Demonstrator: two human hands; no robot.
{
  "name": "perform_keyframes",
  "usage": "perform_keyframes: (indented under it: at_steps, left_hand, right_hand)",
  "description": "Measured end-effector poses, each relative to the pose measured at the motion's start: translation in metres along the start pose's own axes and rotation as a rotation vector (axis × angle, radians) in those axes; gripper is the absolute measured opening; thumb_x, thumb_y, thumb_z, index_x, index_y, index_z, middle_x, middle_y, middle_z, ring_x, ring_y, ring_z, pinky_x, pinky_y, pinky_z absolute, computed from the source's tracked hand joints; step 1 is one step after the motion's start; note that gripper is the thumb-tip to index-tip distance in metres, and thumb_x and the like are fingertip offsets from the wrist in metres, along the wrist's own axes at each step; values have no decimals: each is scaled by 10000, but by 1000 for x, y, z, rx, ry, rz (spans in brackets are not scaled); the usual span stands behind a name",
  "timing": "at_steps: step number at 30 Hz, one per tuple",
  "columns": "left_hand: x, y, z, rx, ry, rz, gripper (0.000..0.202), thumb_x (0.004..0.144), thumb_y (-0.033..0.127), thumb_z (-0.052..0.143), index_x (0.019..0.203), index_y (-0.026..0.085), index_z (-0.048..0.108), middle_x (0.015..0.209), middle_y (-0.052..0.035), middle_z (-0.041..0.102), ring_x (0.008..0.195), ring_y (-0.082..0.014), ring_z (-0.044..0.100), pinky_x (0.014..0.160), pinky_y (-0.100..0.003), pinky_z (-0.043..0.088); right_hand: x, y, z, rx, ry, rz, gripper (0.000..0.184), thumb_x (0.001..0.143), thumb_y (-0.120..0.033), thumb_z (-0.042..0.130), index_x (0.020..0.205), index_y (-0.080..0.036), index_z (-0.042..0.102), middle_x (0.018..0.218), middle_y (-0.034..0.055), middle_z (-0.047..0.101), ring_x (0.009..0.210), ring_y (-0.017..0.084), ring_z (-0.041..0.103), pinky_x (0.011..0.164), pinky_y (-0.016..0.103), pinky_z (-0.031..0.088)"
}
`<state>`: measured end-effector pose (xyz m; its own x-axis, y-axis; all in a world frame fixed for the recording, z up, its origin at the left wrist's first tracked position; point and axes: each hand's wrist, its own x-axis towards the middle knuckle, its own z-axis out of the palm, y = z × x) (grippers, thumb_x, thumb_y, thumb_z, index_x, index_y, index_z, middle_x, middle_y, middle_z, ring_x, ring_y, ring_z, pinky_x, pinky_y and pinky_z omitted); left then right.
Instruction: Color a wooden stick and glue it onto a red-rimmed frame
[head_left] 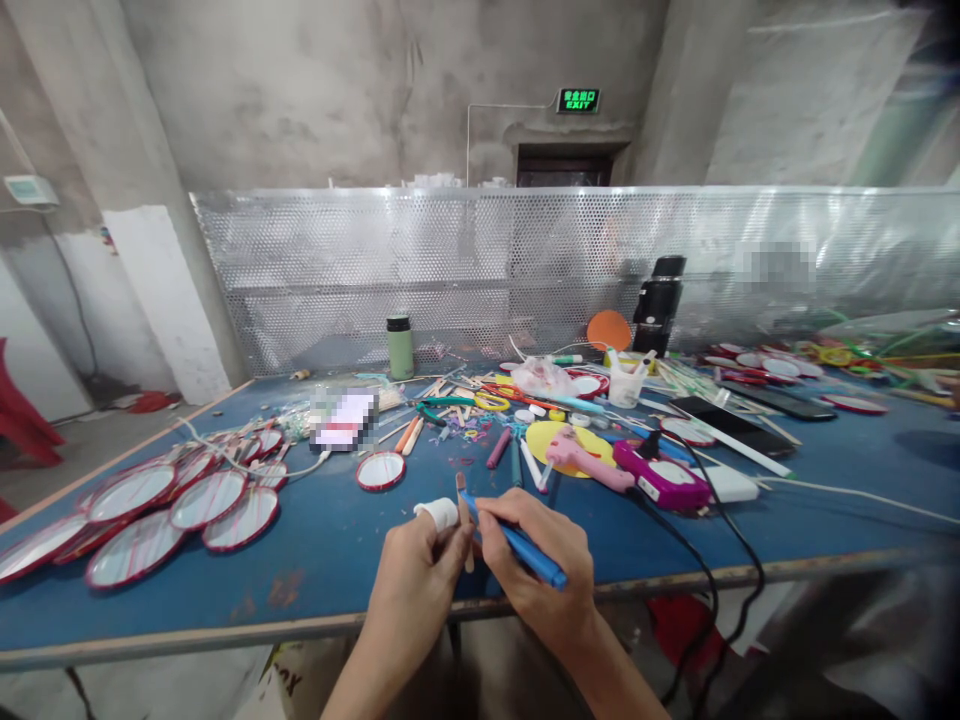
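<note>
My left hand (pixel 420 570) pinches a wooden craft stick (pixel 462 490) upright above the table's front edge. One of its fingers wears a white wrap (pixel 438 514). In my right hand (pixel 541 562) is a blue marker pen (pixel 536 556), its tip right at the stick; whether they touch I cannot tell. Just beyond my hands lie a small round disc with a red rim (pixel 380 471), a maroon marker (pixel 499 448) and a white marker (pixel 533 464). A pink glue gun (pixel 585 460) rests over a yellow disc (pixel 540 440) to the right.
Red-rimmed round discs (pixel 139 550) pile up at the left, near a phone (pixel 351 420). A green bottle (pixel 400 346), a black thermos (pixel 660 305) and a white cup of pens (pixel 627 380) stand farther back. A purple device (pixel 660 474) and black cables (pixel 701 555) lie right. Perforated metal screen (pixel 450 260) behind.
</note>
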<state>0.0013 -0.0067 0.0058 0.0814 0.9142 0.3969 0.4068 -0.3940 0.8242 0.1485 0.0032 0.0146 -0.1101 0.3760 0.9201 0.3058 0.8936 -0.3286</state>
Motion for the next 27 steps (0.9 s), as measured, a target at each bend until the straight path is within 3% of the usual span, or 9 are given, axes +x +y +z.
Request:
perform_keyframes:
  at_steps: [6,27]
  left_hand:
    - [0,2,-1,-1,-6,-12,303,933,359,490,698,182,563,636,14,624,602,-131,544,587,-218,351]
    - [0,-1,1,-6,-3,-5,306,937,358,497,691,184,554,625,17,615,595,-128,535,588,-216,355]
  right_hand:
    - [0,-1,0,-27,43,-6,145,887,-60,618,932,-185,676,746,11,678,647,123,646,637,233,524]
    - [0,0,-1,-23,4,1,134,894,-77,609,937,-187,673,745,4,675,636,116,640,632,229,520]
